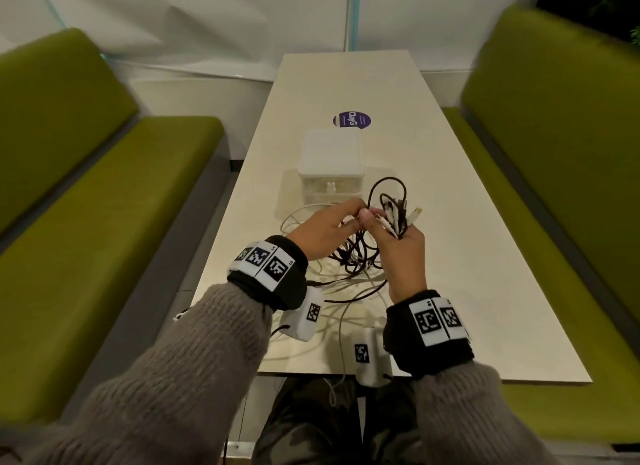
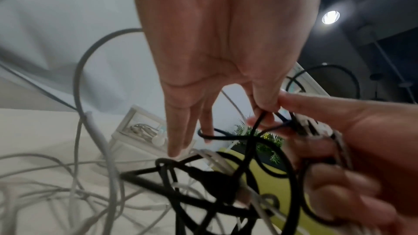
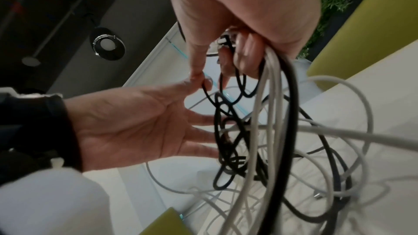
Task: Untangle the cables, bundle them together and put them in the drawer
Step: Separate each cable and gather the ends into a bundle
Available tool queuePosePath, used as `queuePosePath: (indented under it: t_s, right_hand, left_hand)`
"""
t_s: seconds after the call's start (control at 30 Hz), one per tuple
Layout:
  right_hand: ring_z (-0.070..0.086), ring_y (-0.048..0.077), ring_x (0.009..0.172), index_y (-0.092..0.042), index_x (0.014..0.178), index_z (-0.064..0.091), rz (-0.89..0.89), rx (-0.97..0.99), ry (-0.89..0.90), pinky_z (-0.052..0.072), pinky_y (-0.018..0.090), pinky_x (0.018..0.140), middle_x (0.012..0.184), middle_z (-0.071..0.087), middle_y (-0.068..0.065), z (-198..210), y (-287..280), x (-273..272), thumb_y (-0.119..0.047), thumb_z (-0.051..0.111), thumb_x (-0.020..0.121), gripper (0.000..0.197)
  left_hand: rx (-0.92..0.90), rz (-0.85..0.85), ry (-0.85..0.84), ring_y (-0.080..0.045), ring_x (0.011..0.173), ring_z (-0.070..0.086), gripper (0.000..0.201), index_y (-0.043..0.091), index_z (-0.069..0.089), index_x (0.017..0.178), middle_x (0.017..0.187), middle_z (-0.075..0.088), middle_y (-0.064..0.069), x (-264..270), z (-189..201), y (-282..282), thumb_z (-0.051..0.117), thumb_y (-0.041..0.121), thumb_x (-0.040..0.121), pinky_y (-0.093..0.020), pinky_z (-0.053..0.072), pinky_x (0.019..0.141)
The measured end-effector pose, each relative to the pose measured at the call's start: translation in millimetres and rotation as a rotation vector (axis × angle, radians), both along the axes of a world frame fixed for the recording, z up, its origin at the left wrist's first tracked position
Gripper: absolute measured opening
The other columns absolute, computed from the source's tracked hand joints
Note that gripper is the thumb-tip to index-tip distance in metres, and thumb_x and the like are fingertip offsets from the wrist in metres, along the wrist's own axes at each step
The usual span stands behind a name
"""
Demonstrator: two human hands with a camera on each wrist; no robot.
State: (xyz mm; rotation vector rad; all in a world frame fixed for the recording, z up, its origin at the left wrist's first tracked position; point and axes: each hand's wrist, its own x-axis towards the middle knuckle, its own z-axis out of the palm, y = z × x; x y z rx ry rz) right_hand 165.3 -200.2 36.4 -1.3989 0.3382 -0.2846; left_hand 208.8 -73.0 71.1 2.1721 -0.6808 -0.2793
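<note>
Overhead, thin round cables (image 1: 360, 253), tangled.

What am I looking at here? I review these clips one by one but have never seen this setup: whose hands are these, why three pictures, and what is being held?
There is no machine: a person works with bare hands, wearing cameras. The wide picture comes from a head camera looking down; the other two come from cameras strapped to each wrist, looking along the fingers. The black-and-white patterned bands sit at the wrists.

The right hand grips a bunch of black and white cables, their plug ends sticking up above the fist. The left hand pinches one black strand between thumb and fingertip, its other fingers spread.

More loops of cable lie tangled on the pale table. Behind them stands a small white drawer box, drawer closed. Green benches flank the table.
</note>
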Motion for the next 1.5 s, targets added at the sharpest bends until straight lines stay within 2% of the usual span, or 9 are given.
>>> queuePosePath:
  t_s: [0.13,0.27,0.43,0.73,0.83,1.07,1.2,1.33,1.5]
  right_hand:
    - [0.070,0.019,0.088,-0.018,0.088,0.073,-0.016,-0.031,-0.009,0.054,0.036,0.084,0.088,0.074,0.004,-2.3,2.3,0.9,-0.043,0.079,0.070,0.031]
    - [0.070,0.021,0.086,-0.015,0.084,0.073,-0.035,-0.032,-0.055,0.055,0.037,0.080,0.085,0.073,0.006,1.2,4.6,-1.2,-0.033,0.078,0.075,0.021]
    - [0.064,-0.007,0.071,0.000,0.097,0.068,-0.018,0.080,-0.156,0.044,0.006,0.065,0.084,0.068,0.002,17.0,4.2,-7.5,-0.008,0.068,0.086,0.014]
    - [0.048,-0.001,0.063,-0.018,0.086,0.067,-0.139,0.158,-0.290,0.034,0.017,0.061,0.083,0.069,-0.009,48.6,-29.8,-28.2,-0.018,0.067,0.087,0.001]
    - [0.045,0.000,0.064,-0.018,0.088,0.067,-0.174,0.162,-0.274,0.033,0.017,0.059,0.073,0.062,-0.014,40.3,-36.5,-31.1,-0.019,0.067,0.088,0.001]
    - [0.058,-0.011,0.068,-0.013,0.092,0.062,-0.225,0.061,-0.224,0.045,0.008,0.072,0.082,0.061,-0.007,3.7,-28.9,-28.5,-0.010,0.063,0.090,0.004]
    - [0.060,-0.013,0.079,-0.001,0.115,0.057,-0.166,0.020,-0.221,0.045,0.007,0.078,0.098,0.061,0.001,-14.5,-23.5,-25.1,-0.005,0.059,0.092,0.023]
    - [0.057,-0.015,0.086,-0.030,0.104,0.058,-0.063,-0.118,-0.111,0.039,0.003,0.077,0.098,0.063,-0.016,-23.4,-20.2,-23.8,-0.019,0.061,0.092,0.016]
    - [0.053,-0.012,0.086,-0.031,0.103,0.057,-0.004,-0.178,-0.058,0.036,0.000,0.070,0.092,0.059,-0.022,-24.9,-13.7,-24.6,-0.020,0.061,0.092,0.016]
  left_hand:
    - [0.008,0.027,-0.170,-0.011,0.101,0.053,0.020,0.012,0.061,0.109,0.107,0.063,0.002,-2.0,-8.6,0.2,0.057,0.021,0.091,-0.019,0.040,0.082]
    - [0.097,0.184,-0.344,-0.009,0.098,0.058,0.015,0.027,0.067,0.087,0.093,0.067,0.012,-0.9,-25.5,-0.9,0.064,0.038,0.078,-0.036,0.041,0.091]
    - [0.093,0.318,-0.210,-0.013,0.066,0.051,0.011,0.012,0.069,0.084,0.072,0.059,-0.001,-10.5,-26.4,-16.0,0.069,0.023,0.081,-0.013,0.037,0.058]
    - [0.123,0.405,-0.066,-0.025,0.074,0.060,0.011,0.006,0.069,0.088,0.078,0.063,-0.010,3.6,-26.4,5.4,0.067,0.015,0.084,-0.028,0.050,0.069]
    - [0.187,0.377,-0.115,-0.019,0.073,0.055,0.018,0.002,0.070,0.089,0.078,0.059,-0.006,12.2,-14.7,8.7,0.065,0.019,0.086,-0.019,0.040,0.060]
    - [-0.179,0.408,0.303,-0.018,0.055,0.063,0.016,0.008,0.050,0.089,0.077,0.059,-0.013,8.0,12.4,12.2,0.037,0.004,0.097,-0.020,0.052,0.049]
    - [-0.122,0.343,0.438,-0.027,0.091,0.064,0.021,0.014,0.043,0.081,0.098,0.059,-0.016,0.5,19.4,14.3,0.037,0.019,0.101,-0.032,0.054,0.079]
    - [-0.253,0.316,0.588,-0.022,0.087,0.062,0.022,0.009,0.049,0.085,0.093,0.058,-0.013,-3.7,24.7,21.5,0.045,0.026,0.098,-0.031,0.056,0.079]
    - [0.202,0.371,-0.029,-0.016,0.073,0.055,0.026,0.009,0.069,0.078,0.075,0.060,0.003,-1.1,23.1,16.0,0.058,0.028,0.090,-0.020,0.041,0.059]
